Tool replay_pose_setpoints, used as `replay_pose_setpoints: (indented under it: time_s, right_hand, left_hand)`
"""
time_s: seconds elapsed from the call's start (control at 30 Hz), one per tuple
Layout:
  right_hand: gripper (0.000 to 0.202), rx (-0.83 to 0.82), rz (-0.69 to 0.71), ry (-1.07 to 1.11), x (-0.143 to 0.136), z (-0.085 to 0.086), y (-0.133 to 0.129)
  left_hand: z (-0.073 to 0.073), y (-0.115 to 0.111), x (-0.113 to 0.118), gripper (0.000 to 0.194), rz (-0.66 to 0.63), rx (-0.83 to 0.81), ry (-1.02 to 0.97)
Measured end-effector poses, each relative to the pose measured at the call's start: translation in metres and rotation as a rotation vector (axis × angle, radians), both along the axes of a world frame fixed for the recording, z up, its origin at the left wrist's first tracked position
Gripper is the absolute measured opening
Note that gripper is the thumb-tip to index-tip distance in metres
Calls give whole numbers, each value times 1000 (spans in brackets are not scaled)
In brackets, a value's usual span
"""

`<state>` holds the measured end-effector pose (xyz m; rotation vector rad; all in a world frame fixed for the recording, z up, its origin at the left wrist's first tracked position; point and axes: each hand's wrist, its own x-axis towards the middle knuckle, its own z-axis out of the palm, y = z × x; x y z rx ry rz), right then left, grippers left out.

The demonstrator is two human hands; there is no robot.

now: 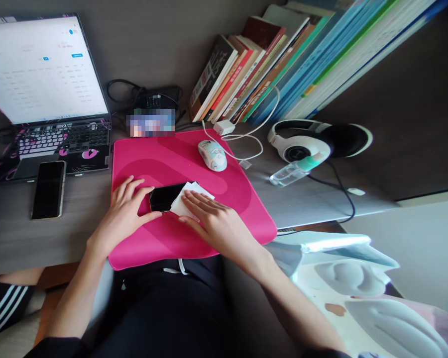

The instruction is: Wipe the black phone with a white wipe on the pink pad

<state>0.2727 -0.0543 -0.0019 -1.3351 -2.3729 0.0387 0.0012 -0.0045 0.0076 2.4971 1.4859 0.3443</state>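
Observation:
A black smartphone (164,198) lies sideways on the pink desk mat (164,159). My left hand (126,206) grips its left end between thumb and index finger, the other fingers spread over the mat. Over the phone's right part lies a folded white tissue (182,201), which hides that end. My right hand (212,219) holds the tissue, its fingers flat and together on top and the thumb at the near edge. Beyond the right hand a patterned light-blue mouse (212,155) rests on the mat.
An open laptop (48,89) stands left, with a second phone (49,190) before it. Books (242,64) lean at the back right. White headphones (302,141), a small clear bottle (289,174) and a white charger (224,127) with looping cable lie right of the mat.

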Motion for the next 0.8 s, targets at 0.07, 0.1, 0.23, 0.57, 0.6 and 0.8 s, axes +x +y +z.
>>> replay_pose_setpoints:
  time_s: [0.07,0.1,0.23,0.57,0.6,0.8]
  right_hand:
    - [54,3,-6,13,0,-4,4]
    - [55,4,-9,21,-1,-7,7]
    - [57,-2,-6,39,-2,-15,17]
    - [65,12,-2,29,-7,-21,25]
    - [65,12,-6,34,-7,-21,25]
    - [63,9,-16,48,-7,-20,26]
  left_hand:
    - [0,0,0,65,0,3,5]
    - [0,0,0,65,0,3,5]
    - [-1,0,-1,67,-1,4,1]
    - [-1,0,1,68,9,33,27]
    - [-1,0,1,68,10,35,30]
    - [-1,0,1,67,12,35,28]
